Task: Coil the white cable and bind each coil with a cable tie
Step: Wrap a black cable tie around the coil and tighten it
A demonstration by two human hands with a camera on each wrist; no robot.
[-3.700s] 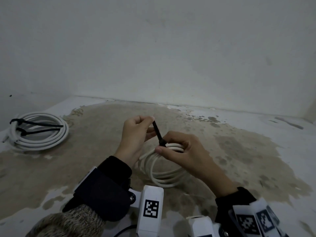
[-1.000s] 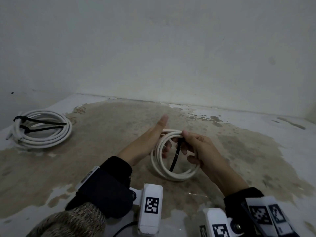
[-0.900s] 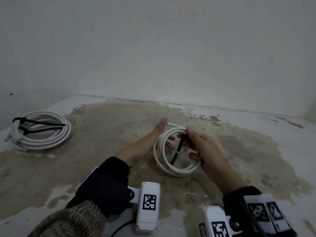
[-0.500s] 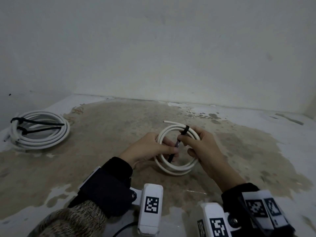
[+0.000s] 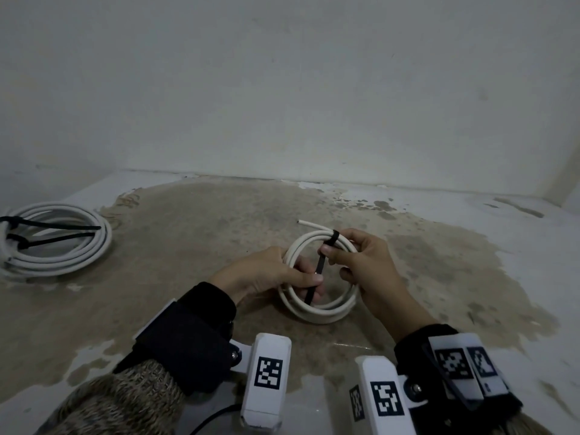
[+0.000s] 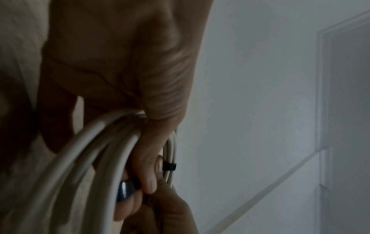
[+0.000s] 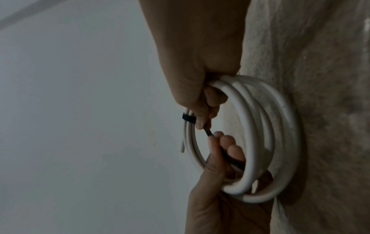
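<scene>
A small white cable coil (image 5: pixel 314 315) stands on edge on the stained floor between my hands. A black cable tie (image 5: pixel 320 265) loops over its top, and its tail hangs down through the ring. My right hand (image 5: pixel 337 257) grips the top of the coil, thumb and forefinger at the tie's head. My left hand (image 5: pixel 309 279) pinches the tail between thumb and fingers inside the ring. The left wrist view shows the coil (image 6: pixel 96 150) across my left hand (image 6: pixel 152 182) and the tie (image 6: pixel 169 166). The right wrist view shows the coil (image 7: pixel 248 126), the tie (image 7: pixel 188 118) and both hands.
A larger white cable coil (image 5: pixel 62 246) lies flat at the far left, bound with two black ties whose tails stick out. A pale wall (image 5: pixel 314 105) rises close behind the work spot. A short free cable end (image 5: pixel 309 223) pokes out left of the tie.
A second ago my left hand lay open beside the coil. It has since closed on the tie's tail, and the tie's loop now sits snug over the coil's top.
</scene>
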